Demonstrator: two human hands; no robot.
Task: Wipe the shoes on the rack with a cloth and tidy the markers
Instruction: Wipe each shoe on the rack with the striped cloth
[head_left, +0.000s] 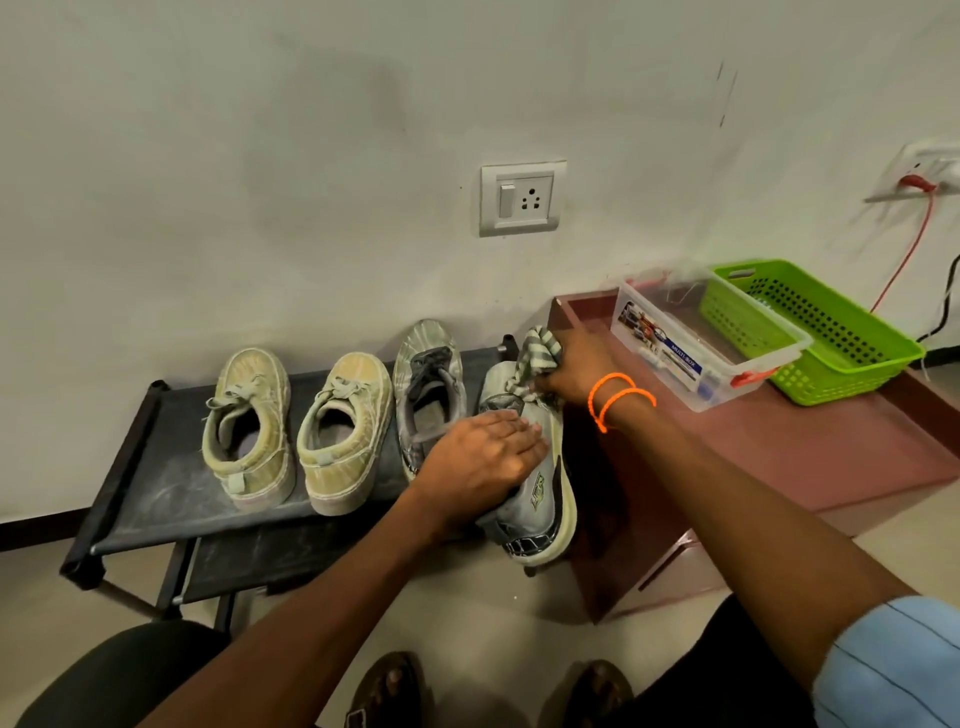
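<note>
Shoes sit in a row on the black rack (171, 499); at its right end I see my left hand (480, 457) pressing flat on the grey sneaker (540, 493), my right hand (571, 371) gripping the striped cloth (535, 345) at its toe

A scuffed off-white wall (260, 156) fills the upper part of the view, with a switch-and-socket plate (521, 198) set in it near the middle. At the far right a second wall outlet (930, 169) carries a red cable (906, 254) that trails down the wall. A dark skirting strip (31, 527) runs along the foot of the wall above a pale beige floor (493, 618). A low maroon bench (779, 457) stands against the wall at right, and the black seat of a chair (119, 670) shows at lower left. The light is soft and even.
</note>
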